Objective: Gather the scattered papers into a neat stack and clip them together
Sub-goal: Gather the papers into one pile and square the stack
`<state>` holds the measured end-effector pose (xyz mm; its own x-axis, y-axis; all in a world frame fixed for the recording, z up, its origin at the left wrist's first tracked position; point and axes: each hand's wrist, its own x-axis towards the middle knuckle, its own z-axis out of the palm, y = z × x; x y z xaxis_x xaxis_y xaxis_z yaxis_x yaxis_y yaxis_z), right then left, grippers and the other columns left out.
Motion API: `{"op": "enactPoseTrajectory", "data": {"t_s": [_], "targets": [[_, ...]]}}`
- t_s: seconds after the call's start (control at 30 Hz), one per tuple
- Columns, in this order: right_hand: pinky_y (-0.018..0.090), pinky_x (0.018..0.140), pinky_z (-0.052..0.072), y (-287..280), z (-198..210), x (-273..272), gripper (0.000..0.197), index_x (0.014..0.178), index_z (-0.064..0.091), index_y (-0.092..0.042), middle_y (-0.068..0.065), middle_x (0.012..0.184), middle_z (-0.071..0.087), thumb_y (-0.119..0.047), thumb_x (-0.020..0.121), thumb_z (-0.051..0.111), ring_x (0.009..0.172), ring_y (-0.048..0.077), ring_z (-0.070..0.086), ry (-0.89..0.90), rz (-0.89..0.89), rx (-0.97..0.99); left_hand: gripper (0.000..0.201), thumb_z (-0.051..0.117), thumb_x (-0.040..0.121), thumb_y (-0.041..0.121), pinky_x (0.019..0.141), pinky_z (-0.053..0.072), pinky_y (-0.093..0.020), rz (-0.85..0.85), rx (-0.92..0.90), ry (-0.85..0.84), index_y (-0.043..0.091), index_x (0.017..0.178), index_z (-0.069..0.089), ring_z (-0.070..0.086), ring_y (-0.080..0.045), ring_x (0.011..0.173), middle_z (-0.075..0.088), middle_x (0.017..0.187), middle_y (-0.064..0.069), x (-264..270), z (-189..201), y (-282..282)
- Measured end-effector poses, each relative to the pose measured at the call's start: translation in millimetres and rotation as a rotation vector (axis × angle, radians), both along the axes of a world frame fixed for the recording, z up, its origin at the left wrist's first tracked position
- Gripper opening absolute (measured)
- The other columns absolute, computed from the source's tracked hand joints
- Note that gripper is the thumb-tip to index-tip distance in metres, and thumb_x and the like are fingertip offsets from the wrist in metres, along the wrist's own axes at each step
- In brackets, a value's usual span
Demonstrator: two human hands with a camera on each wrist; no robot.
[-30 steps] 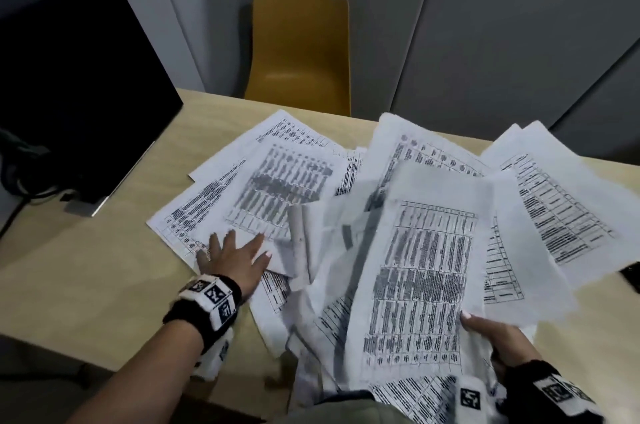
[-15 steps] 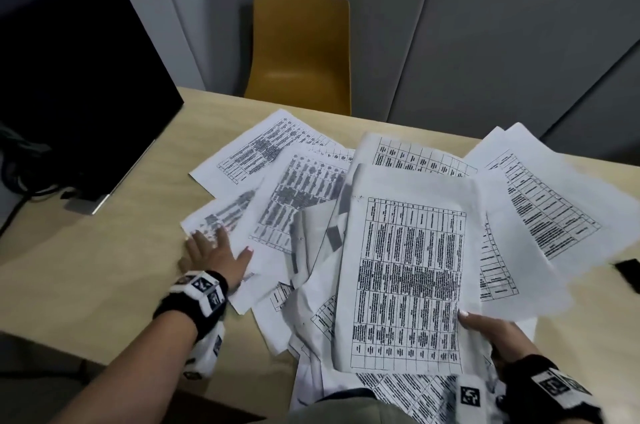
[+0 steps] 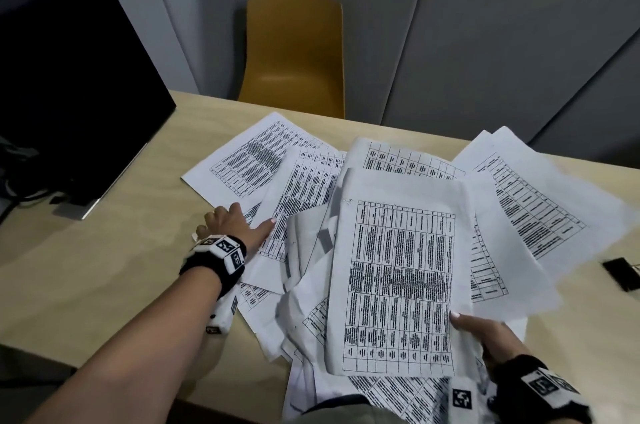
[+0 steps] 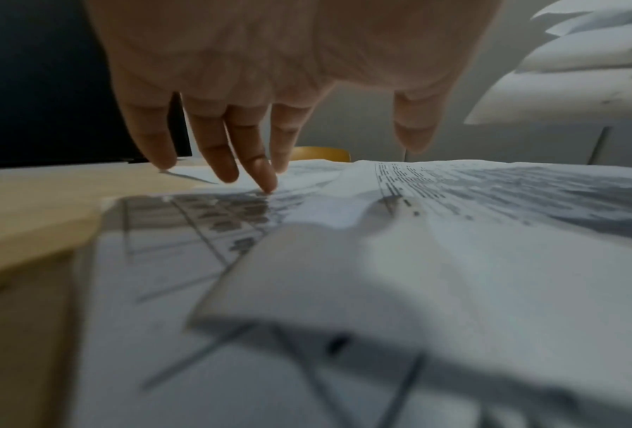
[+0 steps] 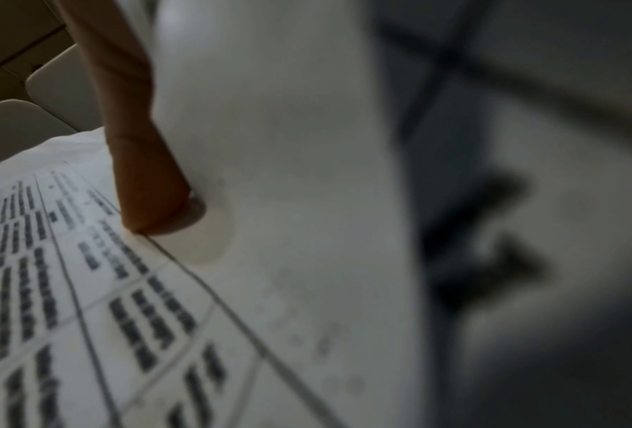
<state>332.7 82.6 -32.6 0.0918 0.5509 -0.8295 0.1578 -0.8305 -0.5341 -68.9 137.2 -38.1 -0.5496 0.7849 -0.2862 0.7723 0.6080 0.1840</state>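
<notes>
Head view shows your papers (image 3: 304, 181) fanned loosely across the counter (image 3: 104, 268), nothing squared or clipped yet. Your left hand (image 3: 232, 226) lies flat, fingers straight, on 1 sheet; your right hand (image 3: 485, 333) pinches the top sheets' edge. The clip (image 3: 620, 273) waits nearby.

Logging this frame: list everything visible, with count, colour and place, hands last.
papers: many overlapping sheets, exact count unclear, white with black printed tables, fanned across the table's middle and right
binder clip: one, black, table's right edge
table: one, light wood
chair: one, mustard yellow, behind the table
monitor: one, black, far left
wall panels: grey, background
left hand: fingers straight, pressing the left sheets
right hand: pinching the near-right bundle; both wrists wear marker bands
</notes>
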Motion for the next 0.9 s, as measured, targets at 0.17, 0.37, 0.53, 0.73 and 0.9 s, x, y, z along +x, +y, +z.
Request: {"op": "enactPoseTrajectory", "data": {"t_s": [0.17, 0.37, 0.53, 0.73, 0.9], "targets": [[0.050, 0.106, 0.032, 0, -9, 2, 0.092, 0.118, 0.059, -0.002, 0.028, 0.130, 0.053, -0.043, 0.039, 0.081, 0.121, 0.043, 0.049, -0.009, -0.015, -0.002, 0.084, 0.058, 0.070, 0.068, 0.104, 0.028, -0.047, -0.004, 0.045, -0.025, 0.014, 0.131, 0.039, 0.031, -0.034, 0.129, 0.038, 0.135, -0.015, -4, -3, 9], [0.052, 0.115, 0.016, 3, -6, 3, 0.076, 0.112, 0.058, -0.004, 0.023, 0.144, 0.038, -0.034, 0.045, 0.078, 0.134, 0.040, 0.034, 0.053, -0.014, 0.011, 0.099, 0.044, 0.053, 0.088, 0.082, 0.045, -0.037, -0.019, -0.045, -0.175, 0.008, 0.112, 0.049, 0.056, -0.034, 0.106, 0.061, 0.115, -0.017, -5, -2, 18], [0.029, 0.058, 0.056, 3, 1, 1, 0.068, 0.089, 0.065, -0.014, 0.022, 0.140, 0.044, -0.044, 0.031, 0.082, 0.058, 0.015, 0.069, 0.005, -0.008, -0.025, 0.083, 0.063, 0.061, 0.069, 0.078, 0.049, -0.035, -0.039, 0.016, -0.192, 0.006, 0.112, 0.045, 0.061, -0.034, 0.100, 0.061, 0.111, -0.016, 26, -4, 17], [0.022, 0.050, 0.052, 4, -15, 13, 0.108, 0.112, 0.062, -0.002, 0.021, 0.132, 0.053, -0.054, 0.020, 0.084, 0.045, 0.008, 0.064, 0.027, -0.003, 0.006, 0.036, 0.069, 0.074, 0.041, 0.064, 0.042, -0.027, -0.064, -0.025, -0.259, 0.008, 0.085, 0.060, 0.062, -0.029, 0.077, 0.069, 0.091, -0.013, 30, -1, 21], [0.027, 0.053, 0.051, 1, -2, 7, 0.095, 0.110, 0.061, -0.006, 0.028, 0.136, 0.047, -0.044, 0.026, 0.083, 0.056, 0.029, 0.063, -0.032, 0.070, 0.000, 0.048, 0.074, 0.057, 0.048, 0.099, 0.035, -0.043, 0.155, -0.043, -0.181, 0.025, 0.097, 0.057, 0.044, -0.034, 0.115, 0.053, 0.121, -0.011, 4, 2, 9]]}}
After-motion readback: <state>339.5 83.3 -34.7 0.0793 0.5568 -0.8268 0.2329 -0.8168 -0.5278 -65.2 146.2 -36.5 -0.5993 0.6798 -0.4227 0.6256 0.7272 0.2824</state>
